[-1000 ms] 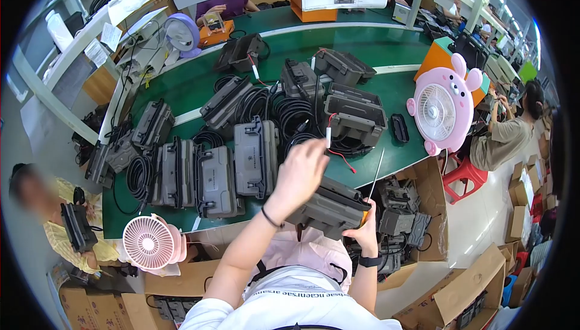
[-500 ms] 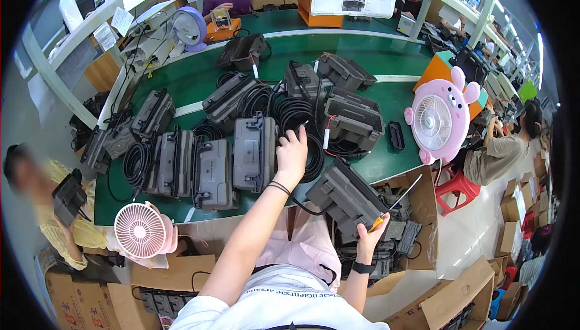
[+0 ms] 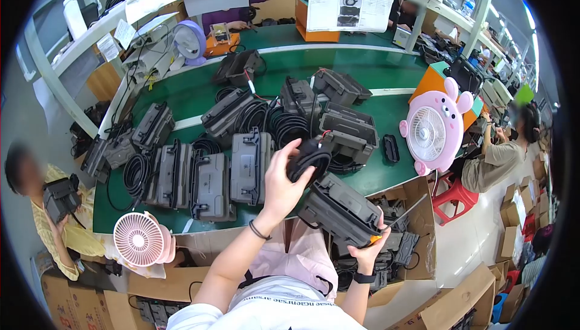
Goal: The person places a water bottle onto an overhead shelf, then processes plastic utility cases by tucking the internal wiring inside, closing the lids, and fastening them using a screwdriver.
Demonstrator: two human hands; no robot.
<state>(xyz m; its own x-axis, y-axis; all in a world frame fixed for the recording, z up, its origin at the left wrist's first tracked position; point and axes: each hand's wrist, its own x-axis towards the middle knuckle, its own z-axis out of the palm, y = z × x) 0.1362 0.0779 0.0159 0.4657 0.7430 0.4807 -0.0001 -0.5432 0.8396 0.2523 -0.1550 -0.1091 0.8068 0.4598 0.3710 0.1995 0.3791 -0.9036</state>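
Observation:
My left hand (image 3: 283, 186) is wrapped round a coil of black cable (image 3: 313, 159), held up over the table's front edge. Just below it, my right hand (image 3: 366, 256) grips a grey plastic box (image 3: 339, 210) by its lower right end. The same hand also holds a screwdriver (image 3: 412, 213), its orange handle against the box and its shaft pointing up and right. Left of my left hand, a closed grey box (image 3: 251, 165) stands on the green table. Behind the coil sits an open grey box (image 3: 349, 129).
Several more grey boxes (image 3: 211, 188) and cable coils (image 3: 136, 174) crowd the green table (image 3: 399, 109). A pink fan (image 3: 430, 127) stands right, another (image 3: 142, 239) front left. Cartons of boxes lie below the edge. Co-workers sit left (image 3: 63, 209) and right (image 3: 498, 161).
My left hand has closed round the cable coil and raised it off the table toward me. The grey box in my right hand has shifted slightly down and left.

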